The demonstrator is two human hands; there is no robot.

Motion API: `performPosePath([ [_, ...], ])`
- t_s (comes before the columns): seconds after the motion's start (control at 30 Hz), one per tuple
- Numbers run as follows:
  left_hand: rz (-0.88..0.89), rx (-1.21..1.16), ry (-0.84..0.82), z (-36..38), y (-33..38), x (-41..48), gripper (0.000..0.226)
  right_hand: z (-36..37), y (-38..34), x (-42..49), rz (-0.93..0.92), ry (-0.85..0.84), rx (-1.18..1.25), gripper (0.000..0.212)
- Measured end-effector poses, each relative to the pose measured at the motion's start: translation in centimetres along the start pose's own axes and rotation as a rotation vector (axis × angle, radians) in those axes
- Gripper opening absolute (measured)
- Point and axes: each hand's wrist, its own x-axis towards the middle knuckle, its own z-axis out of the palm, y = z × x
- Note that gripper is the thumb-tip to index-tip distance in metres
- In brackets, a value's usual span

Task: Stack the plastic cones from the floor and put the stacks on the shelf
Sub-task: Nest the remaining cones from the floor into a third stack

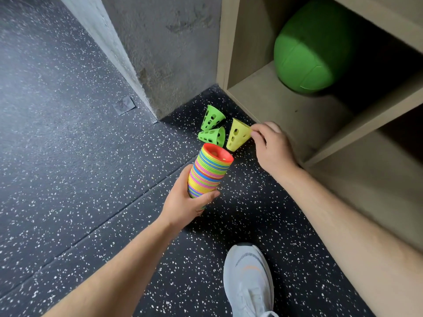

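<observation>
Left hand (185,203) grips a tilted multicoloured cone stack (209,173), red cone uppermost. Right hand (272,145) pinches the narrow end of a yellow cone (238,135) beside the wooden shelf (270,97). 2 green cones (211,126) lie on the speckled floor (91,179); a green ball (306,51) sits inside the shelf.

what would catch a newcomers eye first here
The rainbow-striped stack of nested plastic cones at centre, gripped by the left hand. Just beyond it, the right hand pinches a yellow perforated plastic cone, beside two green perforated plastic cones lying on the speckled black floor. Upper right, a big green ball sits in the wooden shelf.
</observation>
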Motion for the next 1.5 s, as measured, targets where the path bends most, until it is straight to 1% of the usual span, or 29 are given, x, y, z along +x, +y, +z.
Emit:
performPosePath([
  [0.1, -0.015, -0.05, 0.031, -0.2, 0.1, -0.1, 0.066, -1.3, -3.1, 0.1, -0.118, 0.096, 0.063, 0.014],
  [0.2, -0.002, -0.067, 0.06, -0.4, -0.1, -0.3, 0.068, -1.6, -5.4, -0.3, -0.238, 0.109, 0.105, 0.016],
  [0.3, 0.013, -0.061, 0.07, -0.7, -0.5, -0.4, 0.066, -1.1, -6.8, -1.0, -0.305, 0.042, 0.135, 0.017],
  [0.37, 0.025, -0.066, 0.078, -0.8, -0.5, -0.5, 0.067, -0.7, -7.4, -1.8, -0.309, -0.06, 0.154, 0.019],
  [0.4, 0.033, -0.071, 0.085, -0.9, -0.5, -0.6, 0.068, -0.5, -7.5, -2.3, -0.3, -0.138, 0.16, 0.021],
  [0.47, 0.033, -0.08, 0.101, -0.9, -0.6, -0.7, 0.068, -0.2, -7.7, -3.3, -0.26, -0.313, 0.179, 0.026],
  [0.5, 0.031, -0.092, 0.108, -1.0, -0.6, -0.7, 0.067, -0.1, -7.7, -3.7, -0.235, -0.368, 0.209, 0.028],
  [0.53, 0.028, -0.106, 0.112, -1.0, -0.7, -0.7, 0.067, 0.0, -7.8, -3.8, -0.212, -0.383, 0.251, 0.029],
  [0.57, 0.026, -0.116, 0.113, -1.0, -0.6, -0.7, 0.068, 0.1, -7.8, -3.8, -0.186, -0.362, 0.29, 0.029],
  [0.63, 0.02, -0.119, 0.11, -1.1, -0.6, -0.7, 0.07, 0.5, -7.6, -3.3, -0.101, -0.269, 0.32, 0.027],
  [0.73, 0.008, -0.127, 0.105, -1.2, -0.4, -0.7, 0.067, 1.8, -6.2, -2.1, 0.094, -0.181, 0.218, 0.024],
  [0.8, -0.005, -0.13, 0.11, -1.3, -0.5, -0.6, 0.066, 3.0, -5.0, -1.2, 0.179, -0.193, 0.122, 0.021],
  [0.87, -0.018, -0.124, 0.128, -1.4, -0.6, -0.6, 0.066, 4.2, -4.2, -0.3, 0.255, -0.244, 0.057, 0.021],
  [0.97, -0.039, -0.138, 0.157, -1.7, -0.7, -0.5, 0.067, 6.4, -3.4, 1.0, 0.321, -0.312, 0.008, 0.031],
  [1.07, -0.049, -0.167, 0.186, -1.9, -0.9, -0.7, 0.067, 8.4, -3.2, 2.2, 0.341, -0.331, -0.007, 0.037],
  [1.13, -0.055, -0.172, 0.209, -2.1, -1.1, -0.7, 0.07, 9.3, -3.4, 2.7, 0.348, -0.347, -0.018, 0.03],
  [1.2, -0.059, -0.184, 0.222, -2.1, -1.2, -0.8, 0.073, 9.6, -3.5, 2.9, 0.348, -0.351, -0.052, 0.017],
  [1.23, -0.061, -0.185, 0.223, -2.1, -1.1, -0.8, 0.074, 9.5, -3.6, 2.8, 0.344, -0.348, -0.064, 0.013],
  [1.33, -0.054, -0.176, 0.216, -2.2, -1.1, -0.8, 0.076, 8.1, -3.8, 2.4, 0.281, -0.285, -0.042, 0.015],
  [1.4, -0.045, -0.173, 0.212, -2.2, -1.1, -0.9, 0.075, 6.6, -4.5, 2.2, 0.158, -0.176, 0.011, 0.018],
  [1.5, -0.03, -0.167, 0.201, -2.1, -1.1, -0.9, 0.068, 3.9, -7.0, 2.2, -0.091, -0.002, 0.105, 0.02],
])
